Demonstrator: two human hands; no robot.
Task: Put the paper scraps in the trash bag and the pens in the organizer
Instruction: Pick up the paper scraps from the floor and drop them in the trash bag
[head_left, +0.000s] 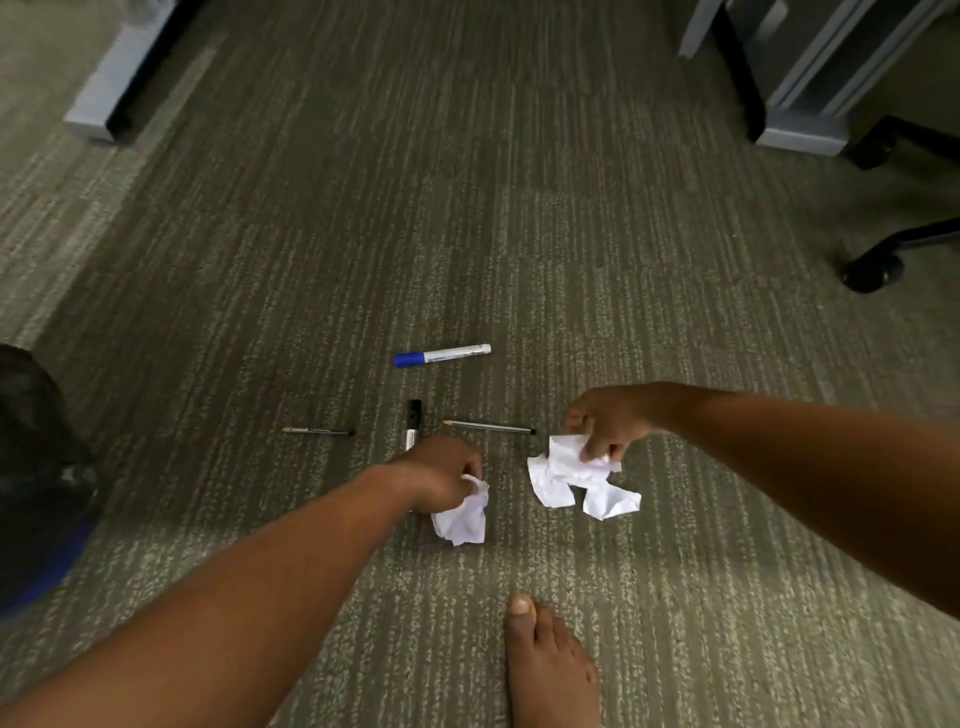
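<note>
Gripping crumpled paper in each hand above the carpet (519, 234).
Left hand (439, 475) clamps a paper scrap (462, 519) at 6 o'clock; right hand (608, 421) pinches another scrap (576, 480) at 4 o'clock; blue marker (441, 355), black marker (412, 423) and two pens (318, 431) (489, 427) lie centrally.

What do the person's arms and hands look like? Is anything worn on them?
Both forearms are bare, with no sleeve in view. The left hand and right hand wear no gloves, and no watch, bracelet or ring is visible. One bare foot also shows, without shoe or sock.
</note>
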